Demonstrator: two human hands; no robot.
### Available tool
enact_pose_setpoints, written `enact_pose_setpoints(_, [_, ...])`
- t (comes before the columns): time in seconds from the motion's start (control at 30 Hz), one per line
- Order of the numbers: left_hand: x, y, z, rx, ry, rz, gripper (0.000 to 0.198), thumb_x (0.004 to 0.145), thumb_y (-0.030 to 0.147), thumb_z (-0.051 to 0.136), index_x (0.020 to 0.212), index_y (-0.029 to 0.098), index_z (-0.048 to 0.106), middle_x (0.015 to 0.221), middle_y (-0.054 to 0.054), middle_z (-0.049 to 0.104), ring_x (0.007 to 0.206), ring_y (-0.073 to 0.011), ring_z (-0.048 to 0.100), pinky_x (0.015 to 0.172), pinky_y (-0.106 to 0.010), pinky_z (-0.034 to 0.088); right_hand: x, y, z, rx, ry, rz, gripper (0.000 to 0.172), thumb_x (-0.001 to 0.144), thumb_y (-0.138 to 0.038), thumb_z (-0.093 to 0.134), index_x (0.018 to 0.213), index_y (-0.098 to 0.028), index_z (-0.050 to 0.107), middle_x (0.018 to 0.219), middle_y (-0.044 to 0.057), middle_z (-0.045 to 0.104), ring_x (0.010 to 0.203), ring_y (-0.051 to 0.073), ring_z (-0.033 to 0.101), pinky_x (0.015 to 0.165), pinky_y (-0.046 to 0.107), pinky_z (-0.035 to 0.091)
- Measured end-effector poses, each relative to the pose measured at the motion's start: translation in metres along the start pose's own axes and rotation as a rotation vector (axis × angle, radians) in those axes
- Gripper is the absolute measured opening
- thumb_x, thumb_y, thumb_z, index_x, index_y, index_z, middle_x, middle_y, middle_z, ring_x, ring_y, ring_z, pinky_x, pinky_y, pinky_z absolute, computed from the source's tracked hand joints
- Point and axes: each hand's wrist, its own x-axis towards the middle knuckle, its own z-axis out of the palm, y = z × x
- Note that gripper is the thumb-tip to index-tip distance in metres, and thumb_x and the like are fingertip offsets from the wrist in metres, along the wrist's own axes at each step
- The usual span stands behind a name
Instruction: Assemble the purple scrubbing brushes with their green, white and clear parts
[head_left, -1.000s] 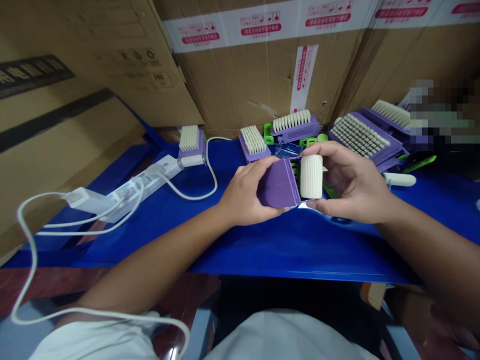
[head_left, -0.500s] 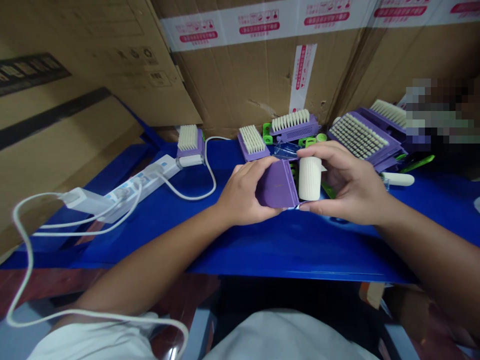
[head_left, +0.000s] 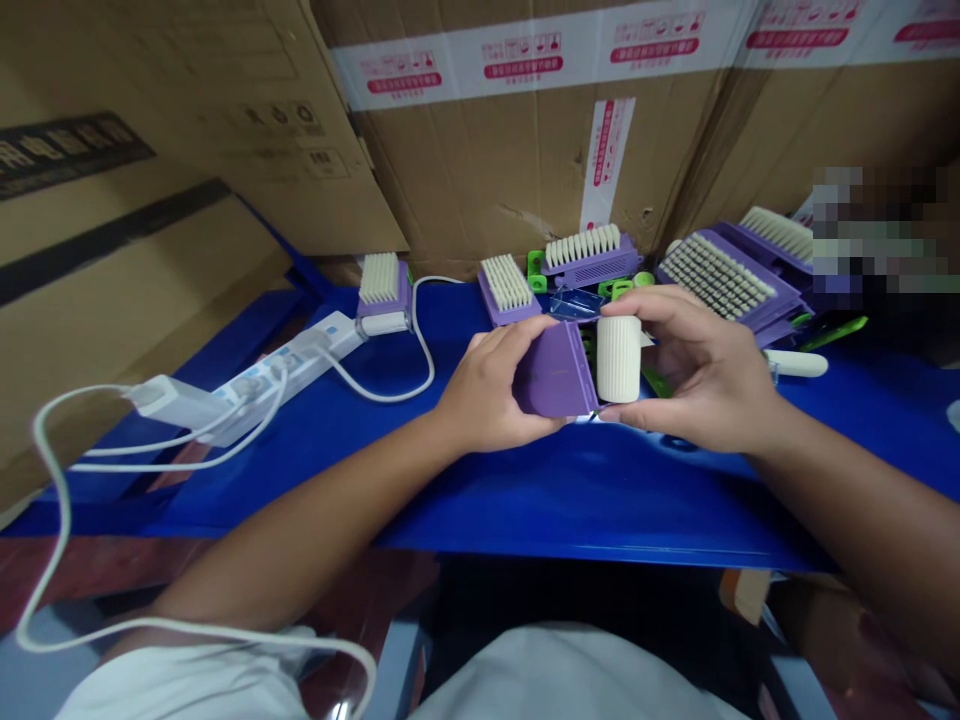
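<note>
Head view: above the blue table (head_left: 487, 500), right hand (head_left: 712, 375) and left hand (head_left: 484, 390) face each other. The left grip holds a purple case (head_left: 553, 370); just right of it, the right grip pinches a ribbed white block (head_left: 619, 360) end to end, its long axis near upright.

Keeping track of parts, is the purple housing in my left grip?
Yes, the left grip clasps the purple housing from its left side, with the white ribbed piece right of it.
</note>
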Motion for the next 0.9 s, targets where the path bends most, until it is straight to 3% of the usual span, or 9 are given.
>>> enact_pose_setpoints(0.17, [0.0003,0.0009,-0.0009,0.003,-0.002,0.007,0.088,0.076,0.046,0.092,0.150,0.025,0.048,0.146,-0.015,0.074,0.133,-0.0361,0.074,0.110,-0.050,0.059,0.0008,-0.0026,-0.0009,-0.021,-0.019,-0.011,0.078,0.073,-0.038,0.106,0.145,-0.040,0.074,0.136,0.009,0.070,0.128,0.033,0.071,0.080,0.037,0.072])
enact_pose_setpoints(0.67, [-0.0002,0.0007,-0.0007,0.007,-0.002,0.017,0.084,0.077,0.046,0.090,0.148,0.025,0.050,0.144,-0.014,0.075,0.129,-0.0356,0.077,0.109,-0.049,0.059,-0.0008,-0.0042,0.0010,0.055,-0.031,0.009,0.075,0.074,-0.034,0.105,0.143,-0.039,0.076,0.136,0.008,0.065,0.131,0.031,0.068,0.087,0.036,0.072])
enact_pose_setpoints(0.9, [0.0006,0.0016,-0.0025,-0.009,-0.006,-0.016,0.084,0.077,0.045,0.090,0.147,0.026,0.049,0.145,-0.014,0.075,0.130,-0.0355,0.076,0.111,-0.049,0.060,-0.0006,-0.0062,-0.0011,-0.070,-0.030,-0.038,0.081,0.078,-0.042,0.102,0.152,-0.040,0.069,0.140,0.009,0.067,0.132,0.033,0.067,0.083,0.037,0.073])
